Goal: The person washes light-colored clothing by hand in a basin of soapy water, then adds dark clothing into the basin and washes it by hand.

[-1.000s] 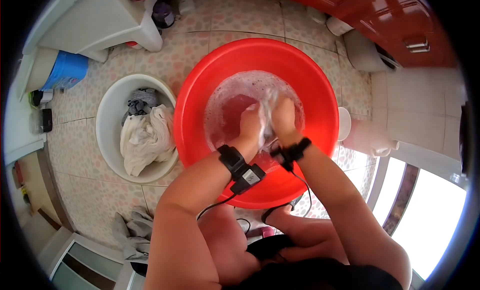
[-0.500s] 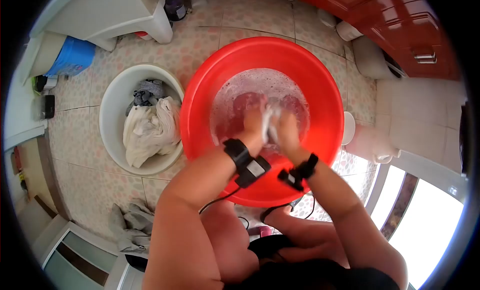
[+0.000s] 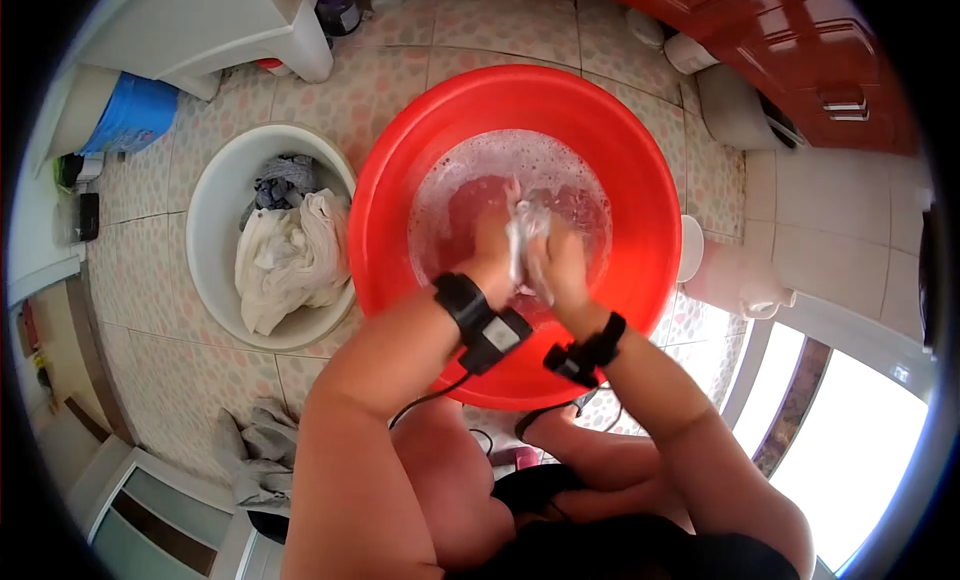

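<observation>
A large red basin (image 3: 640,170) holds sudsy water (image 3: 460,180). Over the water, my left hand (image 3: 492,252) and my right hand (image 3: 562,260) are close together, both closed on a wet, light-coloured cloth (image 3: 525,230). The cloth is bunched between them, and motion blurs it and my fingers. Each wrist wears a black strap with a small device and a cable.
Left of the basin stands a white tub (image 3: 215,280) with cream cloth (image 3: 290,255) and dark grey cloth (image 3: 283,180). Grey cloth (image 3: 262,455) lies on the tiled floor. A pink jug (image 3: 730,278) is at the right, below red cabinets (image 3: 800,70).
Both hands stay on the cloth while its bunched shape and their positions shift slightly. The camera view has moved a little too.
</observation>
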